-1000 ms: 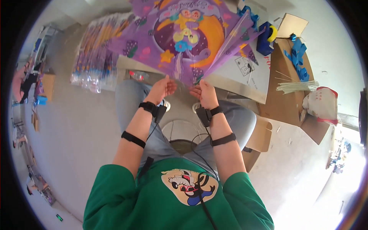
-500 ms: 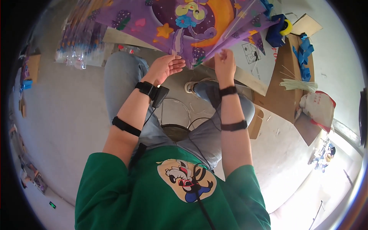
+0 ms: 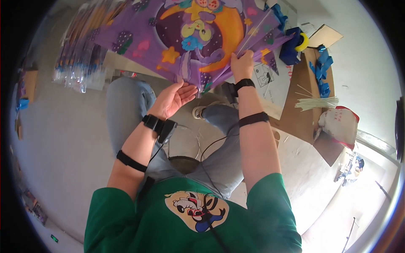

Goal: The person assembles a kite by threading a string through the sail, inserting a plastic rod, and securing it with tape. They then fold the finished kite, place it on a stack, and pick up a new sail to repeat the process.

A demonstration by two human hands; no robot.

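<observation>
A purple kite (image 3: 143, 38) printed with a cartoon figure, an orange moon and stars spreads across the top of the view. Its lower corner points toward me. My left hand (image 3: 174, 98) is at the lower edge, left of that corner; thumb and forefinger seem to pinch the edge while the other fingers stretch out, palm turned up. On the kite's right side, my right hand (image 3: 242, 65) is closed round the folded sheet beside a thin pale rod (image 3: 256, 32). What lies inside its fist is hidden.
Clear-wrapped bundles (image 3: 78, 55) hang at upper left. Right of the kite are a blue tape dispenser (image 3: 291, 45) with yellow tape, blue ribbon (image 3: 324, 71), thin white sticks (image 3: 316, 102), a cardboard box (image 3: 295, 120) and a white-and-red bag (image 3: 341, 124). My legs (image 3: 130, 109) are below.
The kite has come lower in view, showing more of its print. My right hand has moved up along its right side, away from the lower corner. My left hand stays near that corner.
</observation>
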